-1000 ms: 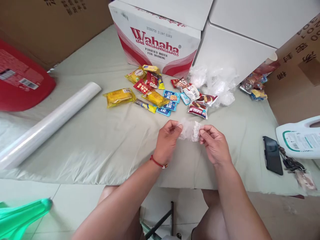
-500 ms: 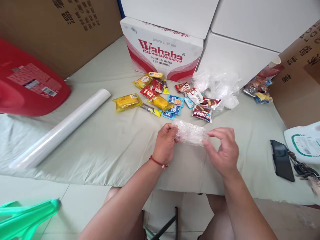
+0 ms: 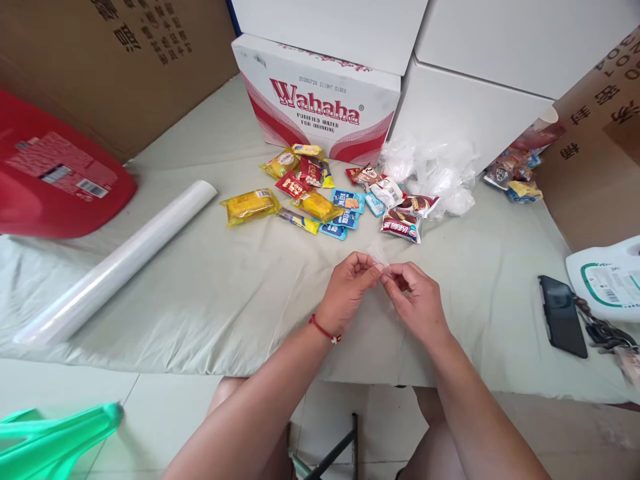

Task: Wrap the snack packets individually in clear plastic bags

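Observation:
My left hand (image 3: 349,290) and my right hand (image 3: 414,300) meet over the front of the cloth-covered table (image 3: 210,293), fingertips pinched together on a small clear plastic bag (image 3: 378,256). Only a thin, crumpled bit of the bag shows above and below the fingers. A red cord circles my left wrist. Just beyond the hands lies a scatter of snack packets (image 3: 330,197) in yellow, red and blue wrappers. A heap of clear plastic bags (image 3: 435,172) lies right of the snacks.
A roll of clear film (image 3: 117,267) lies at the left. A Wahaha carton (image 3: 320,100) and white boxes (image 3: 475,100) stand behind. A red container (image 3: 55,177) sits far left. A black phone (image 3: 563,317), keys (image 3: 603,331) and a white jug (image 3: 607,280) are at the right.
The hands, apart with the clear bag stretched between them, have come together. The bag is now bunched up small between the pinched fingertips.

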The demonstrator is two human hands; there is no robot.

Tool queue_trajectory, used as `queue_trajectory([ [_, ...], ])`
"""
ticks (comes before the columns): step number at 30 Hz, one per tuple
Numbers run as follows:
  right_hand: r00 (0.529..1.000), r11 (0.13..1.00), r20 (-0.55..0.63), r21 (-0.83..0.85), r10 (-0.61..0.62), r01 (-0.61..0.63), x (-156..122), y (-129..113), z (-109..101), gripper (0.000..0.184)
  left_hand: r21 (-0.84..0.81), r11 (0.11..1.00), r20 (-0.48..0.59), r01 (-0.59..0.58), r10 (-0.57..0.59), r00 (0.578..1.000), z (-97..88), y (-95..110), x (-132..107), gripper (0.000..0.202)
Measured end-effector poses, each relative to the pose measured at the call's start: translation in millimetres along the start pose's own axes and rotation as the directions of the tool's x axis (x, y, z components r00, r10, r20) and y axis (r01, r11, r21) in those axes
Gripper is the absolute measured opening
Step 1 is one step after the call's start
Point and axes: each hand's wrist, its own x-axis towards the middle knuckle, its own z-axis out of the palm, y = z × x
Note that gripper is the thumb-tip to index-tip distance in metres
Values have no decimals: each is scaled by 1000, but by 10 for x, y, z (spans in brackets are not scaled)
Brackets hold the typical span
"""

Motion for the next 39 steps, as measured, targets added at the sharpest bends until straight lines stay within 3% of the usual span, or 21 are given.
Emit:
queue_trajectory([
  [5, 979, 947, 128, 259, 159, -188, 1, 46, -19, 24, 30, 999, -43, -26, 27, 999, -14, -44, 40, 21],
  [8, 961, 887, 127, 371, 245, -275, 20, 92, -49, 25, -18, 1000, -24, -4, 4, 1000, -20, -25, 33, 21],
  [12, 952, 831, 85, 469, 295, -299, 38, 107, -98, 27, -9, 1000, -41, -18, 18, 999, -45, -1, 25, 26],
  [15, 972, 866, 31, 447, 233, -222, 20, 67, -114, 29, 26, 999, -54, -38, 40, 998, -56, 9, 21, 28],
  [18, 994, 946, -17, 308, 111, -101, -10, 16, -81, 29, 56, 997, -36, -59, 61, 997, -40, 8, 7, 27],
  [21, 993, 970, -19, 216, 120, -113, -19, 3, -25, 22, 35, 999, 12, -36, 35, 999, -10, -4, -6, 27],
  [23, 980, 937, -8, 296, 198, -187, -6, 16, -3, 22, 32, 999, 25, -20, 19, 1000, 2, -9, -7, 26],
  [27, 949, 789, -5, 557, 317, -260, 57, 48, -30, 25, 26, 1000, -14, -14, 15, 1000, -12, 19, 2, 19],
  [32, 891, 612, -26, 736, 453, -289, 122, 81, -137, 37, -282, 956, -37, 85, -99, 994, -64, 108, 21, 18],
  [35, 854, 606, -41, 723, 518, -332, 129, 110, -170, 42, -370, 927, -94, 57, -98, 991, -70, 128, 40, 17],
  [39, 846, 664, -95, 668, 525, -337, 129, 129, -159, 43, -287, 957, -176, 33, -86, 981, -51, 87, 57, 17],
])
